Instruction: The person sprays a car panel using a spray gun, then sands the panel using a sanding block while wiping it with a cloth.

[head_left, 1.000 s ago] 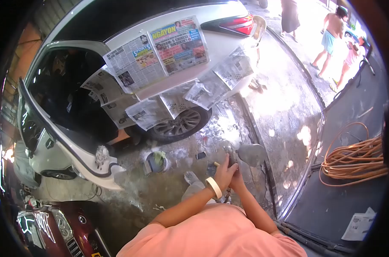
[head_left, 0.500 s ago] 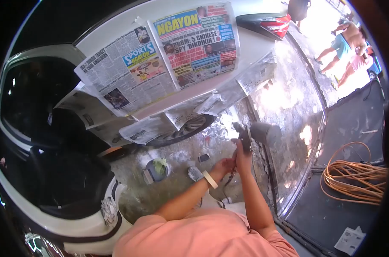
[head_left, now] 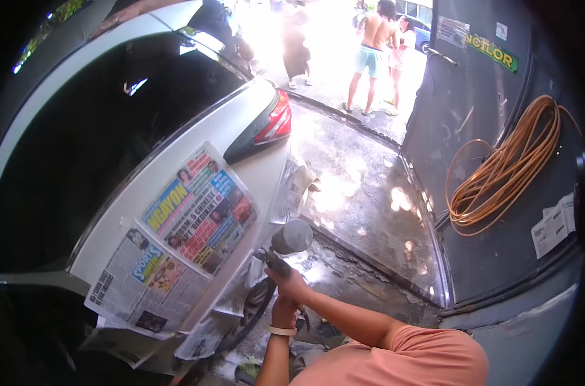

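My right hand (head_left: 292, 285) is wrapped round the grip of a spray gun (head_left: 273, 262), whose grey cup (head_left: 292, 237) sits at its upper right. Just below, my left hand (head_left: 284, 311), with a pale band at the wrist, is closed round the hose at the base of the grip; its fingers are partly hidden. The gun's nozzle points up and left, near the lower edge of the white car panel (head_left: 246, 180). Newspaper sheets (head_left: 199, 209) cover part of that panel. More sheets (head_left: 202, 334) hang below, over the wheel area.
A red tail light (head_left: 278, 119) is at the car's rear corner. An orange hose coil (head_left: 508, 170) hangs on the dark gate (head_left: 479, 103) at right. A shirtless person (head_left: 371, 55) and other people stand outside at the top. Cracked concrete floor (head_left: 344, 174) lies behind the car.
The view has swung toward the car's rear and the gate. Both hands and the spray gun have moved left, close to the papered panel. The bucket on the floor is now mostly out of sight.
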Demonstrator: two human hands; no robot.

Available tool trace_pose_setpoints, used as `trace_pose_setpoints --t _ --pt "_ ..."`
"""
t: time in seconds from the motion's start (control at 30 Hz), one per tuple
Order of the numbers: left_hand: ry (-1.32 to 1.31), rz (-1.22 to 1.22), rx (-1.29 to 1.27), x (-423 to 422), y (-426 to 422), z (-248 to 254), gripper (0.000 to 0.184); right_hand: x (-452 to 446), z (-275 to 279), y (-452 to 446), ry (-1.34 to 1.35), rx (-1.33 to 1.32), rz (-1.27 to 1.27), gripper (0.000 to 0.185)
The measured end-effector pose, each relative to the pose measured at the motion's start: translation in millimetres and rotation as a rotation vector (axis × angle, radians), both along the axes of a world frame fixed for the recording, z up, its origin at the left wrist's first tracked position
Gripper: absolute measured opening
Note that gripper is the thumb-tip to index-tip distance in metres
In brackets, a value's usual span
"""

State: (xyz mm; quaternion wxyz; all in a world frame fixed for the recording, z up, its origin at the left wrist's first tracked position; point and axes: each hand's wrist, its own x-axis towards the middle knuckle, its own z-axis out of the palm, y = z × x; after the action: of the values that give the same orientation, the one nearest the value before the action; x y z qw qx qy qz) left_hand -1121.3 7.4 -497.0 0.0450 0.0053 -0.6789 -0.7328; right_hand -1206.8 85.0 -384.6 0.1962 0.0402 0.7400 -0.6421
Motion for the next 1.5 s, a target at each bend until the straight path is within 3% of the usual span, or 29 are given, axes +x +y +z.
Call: trace_pose_setpoints --t 0.07,0.17,0.2,0.27,0.33,0.43,0.5,0.53,0.63,0.67,0.87,1.1,1.3,1.43,1.5 --pt "0.383 -0.027 -0.735 -10.7 -7.1 5.1 0.028 -6.7 9.5 1.9 0.102 -0.011 0.007 0.048" --pt "0.499 0.012 -0.787 -21.5 4.1 11.6 0.035 -19.2 4.2 7.0 0.24 0.028 0.001 0.059" --pt "0.527 0.012 -0.876 -26.7 6.9 8.9 0.03 -24.1 4.3 12.3 0.166 0.024 0.036 0.059" --pt "0.17 0.08 -0.27 -35.9 28.2 4.6 0.027 -35.4 32.8 26.9 0.023 0.017 0.118 0.059" --pt "-0.021 0.124 0.038 -46.5 45.1 3.7 0.023 -51.2 18.8 33.9 0.113 -0.014 0.122 0.058" --pt "-0.072 0.134 -0.039 -66.8 67.4 14.2 0.018 -67.8 30.1 58.1 0.115 -0.119 0.108 0.052" --pt "-0.119 0.11 -0.213 -73.2 80.7 25.7 0.015 -81.1 36.3 72.4 0.072 -0.195 0.097 0.048" --pt "-0.011 0.198 -0.429 -82.1 92.6 27.4 0.012 -90.2 29.5 75.6 0.056 -0.225 0.1 0.047" --pt "-0.276 0.385 0.671 -97.5 124.0 46.3 0.02 -113.1 15.3 84.4 0.001 -0.293 0.158 0.044" --pt "-0.337 0.448 0.586 -103.0 135.0 65.8 0.027 -117.7 16.3 88.3 -0.019 -0.309 0.186 0.043" --pt "-0.343 0.507 0.62 -121.8 152.4 81.1 0.032 -137.9 23.1 100.7 -0.039 -0.253 0.328 0.053" --pt "-0.396 0.437 0.629 -119.8 138.6 48.5 0.033 -141.2 0.7 96.8 0.022 -0.307 0.298 0.049" --pt "-0.321 0.295 0.711 -102.6 117.0 9.3 0.029 -126.9 21.1 107.4 -0.059 -0.271 0.281 0.049" --pt "-0.312 0.228 0.683 -89.0 96.5 -1.8 0.037 -102.1 -6.6 86.1 0.103 -0.286 0.147 0.051" --pt "-0.335 0.212 0.569 -78.4 94.2 20.4 0.036 -85.0 -2.9 76.2 0.093 -0.269 0.04 0.05"
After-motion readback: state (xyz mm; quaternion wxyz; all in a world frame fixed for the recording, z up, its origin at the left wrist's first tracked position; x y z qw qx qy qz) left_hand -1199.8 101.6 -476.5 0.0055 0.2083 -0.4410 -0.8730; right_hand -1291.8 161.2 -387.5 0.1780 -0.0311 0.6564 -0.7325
